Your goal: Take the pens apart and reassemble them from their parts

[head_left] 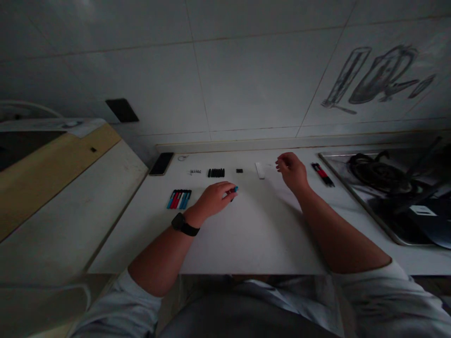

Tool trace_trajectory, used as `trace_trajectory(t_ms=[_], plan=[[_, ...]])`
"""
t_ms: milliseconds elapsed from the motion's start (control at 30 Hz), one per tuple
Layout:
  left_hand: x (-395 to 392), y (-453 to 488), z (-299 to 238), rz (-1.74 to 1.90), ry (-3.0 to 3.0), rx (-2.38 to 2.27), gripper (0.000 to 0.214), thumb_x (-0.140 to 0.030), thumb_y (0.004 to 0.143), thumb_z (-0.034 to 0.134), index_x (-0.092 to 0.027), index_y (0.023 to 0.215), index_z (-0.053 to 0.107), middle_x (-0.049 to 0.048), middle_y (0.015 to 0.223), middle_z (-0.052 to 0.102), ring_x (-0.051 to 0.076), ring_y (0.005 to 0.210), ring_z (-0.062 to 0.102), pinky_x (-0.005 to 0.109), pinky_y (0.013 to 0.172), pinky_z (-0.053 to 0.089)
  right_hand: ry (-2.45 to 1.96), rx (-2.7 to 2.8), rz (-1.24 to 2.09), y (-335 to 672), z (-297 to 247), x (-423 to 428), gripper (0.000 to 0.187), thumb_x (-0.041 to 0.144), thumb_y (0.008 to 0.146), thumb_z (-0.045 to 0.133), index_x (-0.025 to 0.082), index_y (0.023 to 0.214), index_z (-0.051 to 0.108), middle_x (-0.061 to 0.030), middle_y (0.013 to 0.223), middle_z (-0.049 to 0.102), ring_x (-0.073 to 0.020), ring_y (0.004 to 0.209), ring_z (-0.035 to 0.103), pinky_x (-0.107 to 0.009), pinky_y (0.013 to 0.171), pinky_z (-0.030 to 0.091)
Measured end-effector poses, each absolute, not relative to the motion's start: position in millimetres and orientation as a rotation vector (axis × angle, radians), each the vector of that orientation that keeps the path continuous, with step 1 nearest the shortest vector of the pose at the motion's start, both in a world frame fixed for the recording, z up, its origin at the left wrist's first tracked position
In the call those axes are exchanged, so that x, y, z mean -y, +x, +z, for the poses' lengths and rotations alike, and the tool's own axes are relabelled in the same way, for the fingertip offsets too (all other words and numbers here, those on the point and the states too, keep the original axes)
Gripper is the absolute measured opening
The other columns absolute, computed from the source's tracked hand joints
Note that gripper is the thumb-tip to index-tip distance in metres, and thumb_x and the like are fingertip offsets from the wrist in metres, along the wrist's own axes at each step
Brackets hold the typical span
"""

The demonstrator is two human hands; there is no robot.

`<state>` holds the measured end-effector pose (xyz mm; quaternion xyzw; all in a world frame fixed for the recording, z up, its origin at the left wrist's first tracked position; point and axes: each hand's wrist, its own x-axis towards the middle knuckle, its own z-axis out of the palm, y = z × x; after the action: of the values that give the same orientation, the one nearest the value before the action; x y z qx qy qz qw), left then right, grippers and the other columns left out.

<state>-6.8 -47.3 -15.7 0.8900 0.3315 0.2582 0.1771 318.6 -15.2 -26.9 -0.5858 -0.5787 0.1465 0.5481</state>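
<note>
My left hand (215, 199) rests on the white counter (246, 234), fingers curled round a small blue pen part (235, 189). A black watch (183, 224) is on that wrist. My right hand (291, 170) is farther back, fingers pinched over small clear pieces (272, 165) beside a white rectangular piece (260, 170); what it holds I cannot make out. A bunch of blue, red and black pen barrels (179, 198) lies left of my left hand. A row of black caps (216, 172), small springs (195, 172) and a small black piece (239, 171) lie along the back.
A dark phone (161, 164) lies at the counter's back left. Red and black pens (322, 173) lie right of my right hand. A gas hob (391, 188) fills the right side. A lower wooden surface (52, 173) is at the left. A tiled wall stands behind.
</note>
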Motion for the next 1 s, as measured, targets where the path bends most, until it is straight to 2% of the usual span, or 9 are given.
trace_trajectory(t_ms=[100, 233, 467, 667, 867, 1000], plan=[[48.4, -6.6, -13.8, 0.724, 2.553, -0.96, 0.015, -0.031, 0.102, 0.06, -0.021, 0.106, 0.07, 0.0048, 0.099, 0.07, 0.019, 0.091, 0.065, 0.033, 0.083, 0.051, -1.238, 1.508, 0.439, 287.8, -23.0, 29.5, 0.029, 0.047, 0.092, 0.062, 0.021, 0.101, 0.07, -0.0069, 0.096, 0.071, -0.0172, 0.077, 0.066, -0.032, 0.071, 0.054], [48.9, -6.2, -12.8, 0.744, 2.568, -0.956, 0.016, -0.032, 0.101, 0.061, -0.021, 0.109, 0.07, 0.0053, 0.099, 0.069, 0.019, 0.09, 0.064, 0.032, 0.082, 0.051, -1.139, 1.623, 0.676, 253.6, -18.8, 50.0, 0.027, 0.047, 0.088, 0.071, 0.022, 0.099, 0.07, -0.004, 0.087, 0.071, -0.0172, 0.078, 0.065, -0.03, 0.073, 0.051], [50.9, -4.7, -12.0, 0.758, 2.614, -0.899, 0.016, -0.032, 0.1, 0.062, -0.019, 0.108, 0.07, 0.0046, 0.093, 0.067, 0.018, 0.086, 0.062, 0.031, 0.079, 0.049, -1.133, 1.82, 0.679, 232.6, -16.5, 65.5, 0.021, 0.04, 0.092, 0.068, 0.021, 0.089, 0.074, -0.0012, 0.079, 0.071, -0.0141, 0.069, 0.06, -0.027, 0.068, 0.045], [52.4, -2.8, -10.5, 0.738, 2.625, -0.889, 0.015, -0.032, 0.1, 0.063, -0.019, 0.103, 0.07, 0.0045, 0.091, 0.065, 0.019, 0.085, 0.061, 0.031, 0.077, 0.048, -1.049, 1.876, 0.67, 226.1, -17.8, 66.5, 0.022, 0.042, 0.093, 0.069, 0.021, 0.089, 0.075, -0.004, 0.082, 0.074, -0.0159, 0.073, 0.065, -0.028, 0.07, 0.05], [52.9, -2.1, -9.9, 0.798, 2.561, -0.849, 0.011, -0.026, 0.1, 0.061, -0.02, 0.102, 0.07, 0.0051, 0.096, 0.069, 0.019, 0.09, 0.063, 0.031, 0.08, 0.049, -0.946, 1.859, 0.806, 223.0, -20.9, 67.4, 0.023, 0.041, 0.09, 0.074, 0.021, 0.101, 0.076, -0.0052, 0.09, 0.075, -0.0164, 0.079, 0.069, -0.029, 0.073, 0.055], [52.7, -3.1, -8.2, 0.803, 2.527, -0.875, 0.013, -0.031, 0.099, 0.063, -0.02, 0.1, 0.07, 0.0048, 0.094, 0.07, 0.019, 0.088, 0.064, 0.032, 0.08, 0.05, -0.925, 1.797, 0.858, 223.4, -18.4, 67.7, 0.022, 0.043, 0.089, 0.074, 0.022, 0.098, 0.075, -0.0052, 0.094, 0.073, -0.0171, 0.085, 0.069, -0.03, 0.077, 0.056]])
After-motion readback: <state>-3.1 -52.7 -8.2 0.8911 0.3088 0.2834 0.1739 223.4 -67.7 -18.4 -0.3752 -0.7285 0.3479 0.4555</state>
